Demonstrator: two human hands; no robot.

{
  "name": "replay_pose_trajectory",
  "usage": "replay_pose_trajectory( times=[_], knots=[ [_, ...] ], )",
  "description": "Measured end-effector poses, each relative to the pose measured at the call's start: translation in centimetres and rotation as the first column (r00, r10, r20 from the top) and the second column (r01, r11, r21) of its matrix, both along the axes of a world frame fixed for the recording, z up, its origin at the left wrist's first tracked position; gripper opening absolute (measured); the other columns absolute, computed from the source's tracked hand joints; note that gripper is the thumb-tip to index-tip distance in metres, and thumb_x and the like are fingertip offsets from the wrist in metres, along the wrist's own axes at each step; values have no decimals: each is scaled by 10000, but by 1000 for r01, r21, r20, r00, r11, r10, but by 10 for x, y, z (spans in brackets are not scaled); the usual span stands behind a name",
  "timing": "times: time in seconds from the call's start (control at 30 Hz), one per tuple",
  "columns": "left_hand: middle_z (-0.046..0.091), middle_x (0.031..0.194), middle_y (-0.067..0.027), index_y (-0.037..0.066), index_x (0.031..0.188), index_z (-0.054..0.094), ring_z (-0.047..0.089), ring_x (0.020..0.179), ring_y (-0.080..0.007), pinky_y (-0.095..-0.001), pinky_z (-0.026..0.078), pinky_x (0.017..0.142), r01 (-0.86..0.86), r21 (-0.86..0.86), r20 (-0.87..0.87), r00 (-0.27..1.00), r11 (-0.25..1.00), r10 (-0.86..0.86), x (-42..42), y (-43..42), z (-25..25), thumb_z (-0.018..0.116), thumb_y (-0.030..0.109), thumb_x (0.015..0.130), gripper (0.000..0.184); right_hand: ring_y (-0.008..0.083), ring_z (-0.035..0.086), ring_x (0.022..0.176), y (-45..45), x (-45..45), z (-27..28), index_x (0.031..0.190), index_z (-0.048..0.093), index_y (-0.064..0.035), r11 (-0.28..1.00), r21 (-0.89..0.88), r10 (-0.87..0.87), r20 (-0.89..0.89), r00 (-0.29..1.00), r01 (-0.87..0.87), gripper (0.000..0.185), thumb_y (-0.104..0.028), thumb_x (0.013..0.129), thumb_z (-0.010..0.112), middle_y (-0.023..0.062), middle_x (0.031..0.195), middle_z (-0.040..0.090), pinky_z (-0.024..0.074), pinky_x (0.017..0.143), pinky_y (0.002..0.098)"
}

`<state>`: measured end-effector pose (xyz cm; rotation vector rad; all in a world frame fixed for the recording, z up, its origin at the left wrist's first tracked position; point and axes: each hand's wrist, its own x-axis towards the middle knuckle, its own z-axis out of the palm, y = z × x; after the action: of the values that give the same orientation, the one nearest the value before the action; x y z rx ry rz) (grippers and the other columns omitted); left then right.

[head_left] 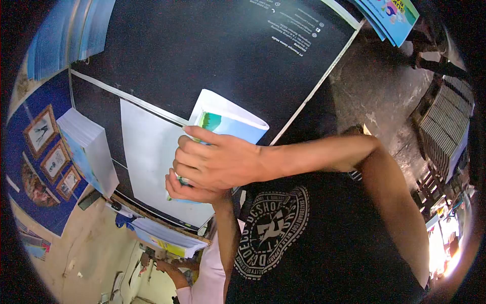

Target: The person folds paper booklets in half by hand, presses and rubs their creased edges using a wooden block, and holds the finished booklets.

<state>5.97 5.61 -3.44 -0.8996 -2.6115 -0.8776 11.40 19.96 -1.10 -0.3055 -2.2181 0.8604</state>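
Note:
My right hand [220, 159] reaches in from the right, its fingers wrapped over a folded printed sheet [238, 130] with blue and green colouring and a white reverse side. The sheet's upper part curves above the hand. Just below, and partly covered by the right hand, my left hand [190, 191] has its fingers curled round the lower end of the sheet. A long white sheet [152, 157] lies under and beside the hands on the black tabletop [167, 50].
Stacks of blue printed sheets stand at the upper left [73, 38] and left [91, 152]. More printed sheets [387, 17] are at the upper right. Another stack [164, 235] lies below the table edge. A person in a pink top [210, 271] is near the bottom.

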Motion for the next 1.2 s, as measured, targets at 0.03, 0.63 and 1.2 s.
replay_pose_trajectory(
  times=[0.03,0.63,1.2],
  knots=[
    [425,1284,-189,15,1307,452,455,1194,-346,-502,391,989,-20,21,1,1000,1000,20,0,-1,0,653,362,937,545,206,582,980,1,1,0,857,593,-90,1000,12,14,3,1000,-14,135,-213,804,585,41,872,556,416,1032,388],
    [448,1249,-184,-13,1326,405,464,1159,-338,-501,396,980,86,-135,-105,989,987,-100,-7,3,12,670,389,913,634,193,585,950,-3,-5,-6,819,603,-97,990,136,-28,16,999,25,139,-229,780,620,24,855,551,411,1028,393],
    [517,1084,-95,20,1188,485,544,995,-216,-389,437,845,9,191,-398,915,981,69,3,-1,-2,522,271,1006,312,185,593,800,-20,3,1,714,564,-106,996,31,-63,-369,927,80,155,-235,785,611,23,742,527,469,910,342]
  ],
)
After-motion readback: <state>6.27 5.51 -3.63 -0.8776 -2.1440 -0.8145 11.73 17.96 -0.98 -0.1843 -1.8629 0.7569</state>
